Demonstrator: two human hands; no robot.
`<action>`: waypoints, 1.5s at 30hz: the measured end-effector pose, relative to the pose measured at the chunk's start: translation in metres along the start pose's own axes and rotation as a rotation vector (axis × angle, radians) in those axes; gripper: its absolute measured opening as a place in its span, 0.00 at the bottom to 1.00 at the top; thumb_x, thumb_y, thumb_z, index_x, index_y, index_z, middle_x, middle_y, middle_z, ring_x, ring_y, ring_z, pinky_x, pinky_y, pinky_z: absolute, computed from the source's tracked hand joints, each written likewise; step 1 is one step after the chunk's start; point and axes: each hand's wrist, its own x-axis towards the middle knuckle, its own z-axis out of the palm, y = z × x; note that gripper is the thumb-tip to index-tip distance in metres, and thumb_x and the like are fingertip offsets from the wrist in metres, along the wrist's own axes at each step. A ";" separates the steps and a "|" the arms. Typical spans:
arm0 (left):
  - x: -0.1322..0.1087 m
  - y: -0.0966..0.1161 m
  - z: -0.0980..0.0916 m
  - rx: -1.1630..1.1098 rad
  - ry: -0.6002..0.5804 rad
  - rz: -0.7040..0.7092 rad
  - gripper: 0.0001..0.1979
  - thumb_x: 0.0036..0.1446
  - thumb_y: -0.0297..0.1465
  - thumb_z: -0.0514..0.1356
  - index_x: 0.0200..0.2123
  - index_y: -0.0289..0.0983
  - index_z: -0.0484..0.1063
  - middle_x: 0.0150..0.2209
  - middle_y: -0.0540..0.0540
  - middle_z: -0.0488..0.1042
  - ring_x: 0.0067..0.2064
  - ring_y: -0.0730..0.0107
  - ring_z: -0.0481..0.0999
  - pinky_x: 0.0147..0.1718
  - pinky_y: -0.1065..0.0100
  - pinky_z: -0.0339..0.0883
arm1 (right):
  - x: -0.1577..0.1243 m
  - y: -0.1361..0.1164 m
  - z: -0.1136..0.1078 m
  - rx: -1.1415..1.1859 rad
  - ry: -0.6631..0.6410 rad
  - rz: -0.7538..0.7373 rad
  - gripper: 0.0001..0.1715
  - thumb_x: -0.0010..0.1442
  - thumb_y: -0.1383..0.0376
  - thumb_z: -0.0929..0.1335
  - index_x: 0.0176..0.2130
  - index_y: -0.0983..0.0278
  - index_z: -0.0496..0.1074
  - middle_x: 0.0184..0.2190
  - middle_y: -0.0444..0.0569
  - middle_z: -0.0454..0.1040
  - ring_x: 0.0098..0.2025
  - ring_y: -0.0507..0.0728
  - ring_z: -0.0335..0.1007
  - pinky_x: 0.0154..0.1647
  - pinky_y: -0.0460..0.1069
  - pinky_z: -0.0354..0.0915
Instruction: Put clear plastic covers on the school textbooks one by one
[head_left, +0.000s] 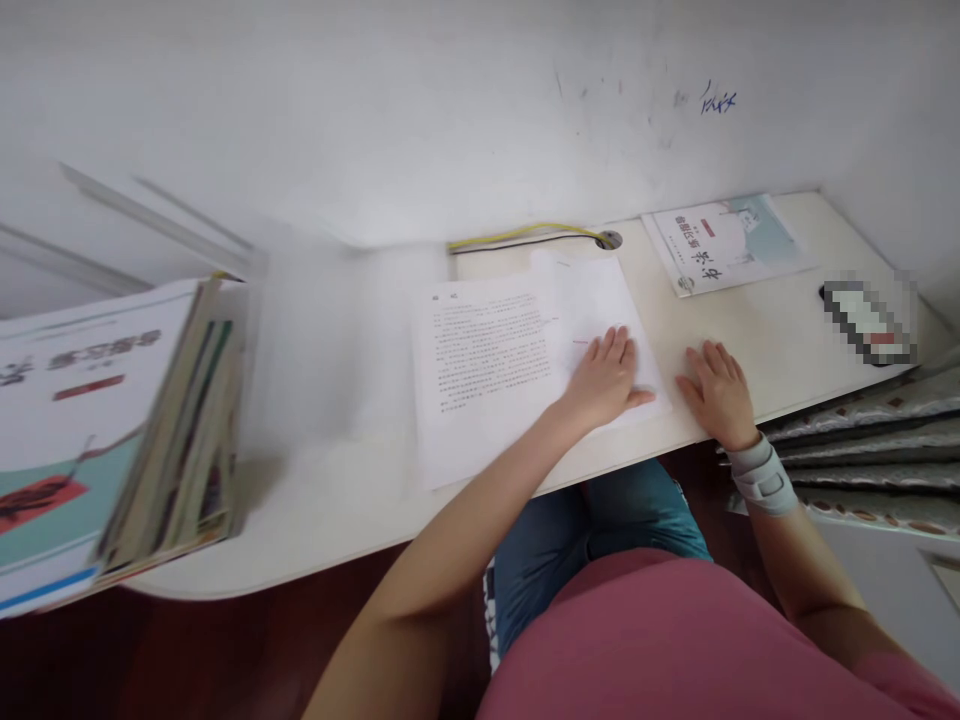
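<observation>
My left hand [604, 378] lies flat on the right part of a sheet of printed paper [487, 350], fingers pointing away from me. The sheet carries lines of small dark text and rests on the white desk [337, 520]. To the right of the sheet, my right hand [718, 392] rests palm down on the desk near its front edge, fingers stretched out and holding nothing. A pale wristband [763, 478] is around my right wrist. Beyond my right hand lies a thin white and teal booklet [724, 245].
A stack of books [172, 430] stands at the left end of the desk. At the right is a blurred-out phone-like object [870, 322]. Yellow and black cables [525, 238] run along the wall into a round hole. Patterned folded material [862, 460] sits below the right edge.
</observation>
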 end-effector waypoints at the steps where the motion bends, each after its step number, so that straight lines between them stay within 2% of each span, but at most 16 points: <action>1: -0.003 -0.002 -0.003 0.036 -0.005 -0.009 0.43 0.61 0.51 0.51 0.66 0.23 0.49 0.69 0.29 0.42 0.71 0.47 0.38 0.66 0.47 0.35 | 0.000 -0.001 -0.001 -0.007 -0.004 -0.001 0.28 0.66 0.55 0.59 0.58 0.68 0.67 0.60 0.65 0.64 0.64 0.68 0.57 0.60 0.63 0.57; 3: -0.007 -0.005 -0.006 0.088 -0.021 -0.032 0.43 0.60 0.53 0.50 0.66 0.25 0.52 0.69 0.29 0.45 0.71 0.44 0.38 0.64 0.38 0.30 | 0.000 -0.002 -0.002 -0.016 -0.009 -0.004 0.27 0.66 0.55 0.59 0.56 0.68 0.68 0.60 0.65 0.64 0.64 0.68 0.57 0.60 0.62 0.57; 5: -0.007 -0.005 -0.005 0.092 -0.039 -0.043 0.43 0.60 0.54 0.49 0.67 0.27 0.50 0.69 0.30 0.46 0.70 0.44 0.39 0.63 0.35 0.29 | 0.000 -0.002 -0.002 -0.019 -0.005 -0.003 0.27 0.66 0.55 0.59 0.56 0.68 0.68 0.60 0.65 0.65 0.64 0.68 0.57 0.60 0.62 0.58; 11: 0.002 0.001 0.003 0.052 -0.035 -0.047 0.44 0.61 0.56 0.44 0.69 0.29 0.44 0.70 0.31 0.42 0.70 0.44 0.42 0.63 0.37 0.33 | 0.000 -0.001 -0.001 -0.009 0.010 -0.004 0.27 0.66 0.55 0.59 0.56 0.69 0.69 0.60 0.65 0.65 0.63 0.68 0.58 0.60 0.62 0.57; 17: -0.003 0.004 0.003 0.063 -0.049 -0.007 0.44 0.62 0.55 0.43 0.69 0.28 0.43 0.70 0.32 0.42 0.70 0.48 0.42 0.65 0.41 0.34 | -0.001 0.001 0.000 0.015 0.021 -0.020 0.26 0.66 0.55 0.60 0.55 0.67 0.70 0.60 0.65 0.65 0.63 0.68 0.58 0.59 0.62 0.58; 21: 0.003 0.007 0.003 0.047 -0.052 0.001 0.44 0.62 0.54 0.42 0.68 0.26 0.42 0.70 0.31 0.39 0.71 0.49 0.41 0.65 0.42 0.34 | -0.001 0.002 0.001 0.024 0.034 -0.017 0.25 0.65 0.55 0.61 0.54 0.66 0.70 0.59 0.64 0.66 0.63 0.68 0.58 0.59 0.63 0.58; 28: 0.000 0.010 0.003 0.011 -0.055 0.050 0.48 0.62 0.53 0.45 0.68 0.22 0.34 0.70 0.30 0.40 0.71 0.54 0.41 0.67 0.52 0.36 | -0.001 0.003 0.003 0.018 0.039 -0.019 0.25 0.65 0.55 0.61 0.54 0.67 0.71 0.59 0.64 0.66 0.63 0.68 0.59 0.59 0.62 0.58; 30: -0.004 0.007 0.000 0.033 -0.036 0.019 0.47 0.62 0.54 0.45 0.69 0.23 0.35 0.70 0.31 0.40 0.71 0.53 0.40 0.67 0.50 0.33 | -0.001 0.003 0.003 0.015 0.046 -0.016 0.25 0.65 0.55 0.61 0.54 0.67 0.71 0.59 0.64 0.66 0.63 0.68 0.59 0.59 0.62 0.58; 34: -0.007 -0.007 -0.006 0.109 -0.042 -0.103 0.48 0.59 0.57 0.46 0.68 0.24 0.45 0.69 0.29 0.41 0.71 0.47 0.37 0.65 0.43 0.29 | -0.001 0.002 0.003 0.007 0.045 -0.017 0.25 0.65 0.55 0.60 0.54 0.66 0.71 0.59 0.63 0.66 0.62 0.67 0.59 0.59 0.61 0.58; 38: -0.005 -0.016 -0.003 0.102 -0.059 -0.074 0.47 0.59 0.57 0.45 0.68 0.25 0.46 0.69 0.30 0.44 0.71 0.49 0.40 0.65 0.43 0.30 | -0.001 0.000 0.002 0.001 0.030 -0.011 0.25 0.65 0.56 0.60 0.54 0.67 0.70 0.59 0.63 0.66 0.62 0.67 0.59 0.59 0.62 0.58; 45: -0.005 -0.014 0.005 0.070 -0.015 -0.040 0.48 0.60 0.57 0.43 0.68 0.24 0.44 0.69 0.29 0.44 0.70 0.51 0.43 0.66 0.48 0.31 | -0.001 0.000 0.002 0.027 0.033 0.000 0.24 0.65 0.56 0.60 0.54 0.66 0.70 0.60 0.63 0.66 0.63 0.68 0.58 0.59 0.63 0.58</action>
